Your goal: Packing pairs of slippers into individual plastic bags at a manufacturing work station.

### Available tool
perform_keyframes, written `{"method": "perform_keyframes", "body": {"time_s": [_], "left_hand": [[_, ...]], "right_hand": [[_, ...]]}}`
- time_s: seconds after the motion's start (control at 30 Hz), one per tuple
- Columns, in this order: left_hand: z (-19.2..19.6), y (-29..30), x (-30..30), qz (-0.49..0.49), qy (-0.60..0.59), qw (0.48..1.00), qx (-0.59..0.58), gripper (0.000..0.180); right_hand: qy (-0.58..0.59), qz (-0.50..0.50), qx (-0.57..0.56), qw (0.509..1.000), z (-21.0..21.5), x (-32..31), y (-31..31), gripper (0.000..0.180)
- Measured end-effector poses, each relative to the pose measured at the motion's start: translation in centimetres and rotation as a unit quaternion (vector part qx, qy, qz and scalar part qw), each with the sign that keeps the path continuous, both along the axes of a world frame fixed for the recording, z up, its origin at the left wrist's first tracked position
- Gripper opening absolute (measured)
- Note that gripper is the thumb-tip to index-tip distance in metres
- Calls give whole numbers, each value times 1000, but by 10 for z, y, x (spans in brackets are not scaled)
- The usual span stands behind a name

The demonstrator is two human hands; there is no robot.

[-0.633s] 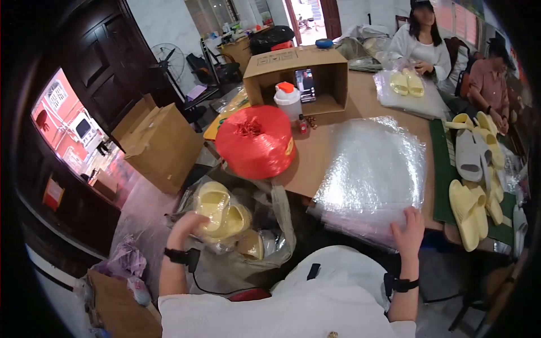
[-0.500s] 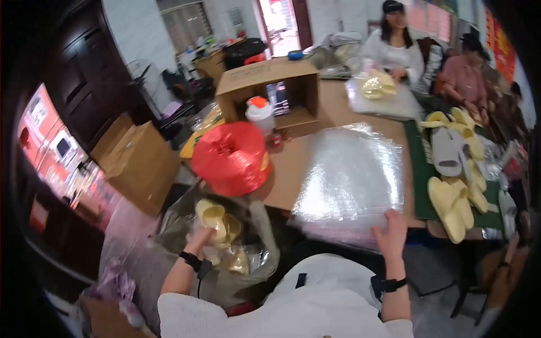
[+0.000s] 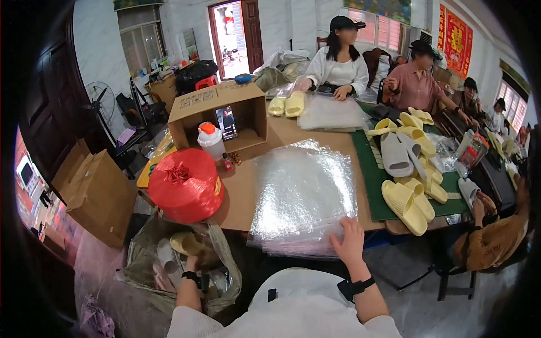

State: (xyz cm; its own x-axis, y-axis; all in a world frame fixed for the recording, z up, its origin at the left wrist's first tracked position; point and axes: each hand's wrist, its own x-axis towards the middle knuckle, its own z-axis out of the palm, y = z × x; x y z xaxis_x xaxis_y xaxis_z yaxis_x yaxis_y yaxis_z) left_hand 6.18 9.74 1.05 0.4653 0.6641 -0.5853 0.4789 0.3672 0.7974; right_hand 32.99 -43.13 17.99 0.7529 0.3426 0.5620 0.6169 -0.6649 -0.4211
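Observation:
My left hand is down inside a dull green sack at the left, right against a yellow slipper. Its fingers are hidden, so whether it grips the slipper cannot be told. In the same sack lie a pale grey slipper and a pinkish piece. My right hand rests open, fingers apart, on the near right corner of a stack of clear plastic bags on the table. Both wrists wear black bands.
A big red roll of plastic twine stands at the table's left. Behind it are a white bottle and an open cardboard box holding a phone. Loose slippers cover a green mat. Co-workers sit beyond.
My left hand has gone lower into the sack, and the yellow slippers seen at its top have sunk with it. My right hand stays on the bags. The view has swung to the right.

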Motion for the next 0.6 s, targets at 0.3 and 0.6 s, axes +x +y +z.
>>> {"method": "perform_keyframes", "body": {"time_s": [0.3, 0.6], "left_hand": [[268, -65, 41, -64, 335, 799, 495, 43], [281, -314, 147, -386, -333, 809, 293, 41]], "right_hand": [[-2, -8, -27, 1000, 2, -1, 1, 53], [16, -21, -50, 998, 5, -3, 3, 53]]}}
